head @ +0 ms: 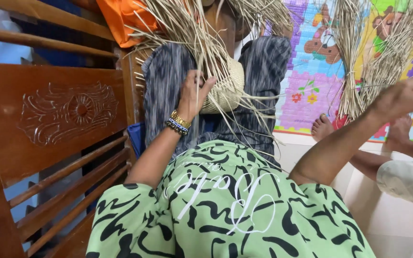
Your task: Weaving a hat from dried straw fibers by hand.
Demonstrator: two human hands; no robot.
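A small half-woven straw basket point(229, 86) with long loose strands fanning upward lies on my lap, between my knees in grey patterned trousers. My left hand point(194, 93), with gold and beaded bracelets on the wrist, grips its left edge, thumb pressed against the weave. My right hand point(407, 93) is stretched out to the right and blurred, close to a hanging bundle of dry straw point(359, 62). Whether it holds any strands is unclear.
A carved wooden chair or bench point(68, 114) with slats stands close on my left. An orange cloth point(120, 19) lies at the top. A colourful play mat point(311, 81) covers the floor ahead. Another person's bare foot point(321, 126) and leg point(407, 179) are at the right.
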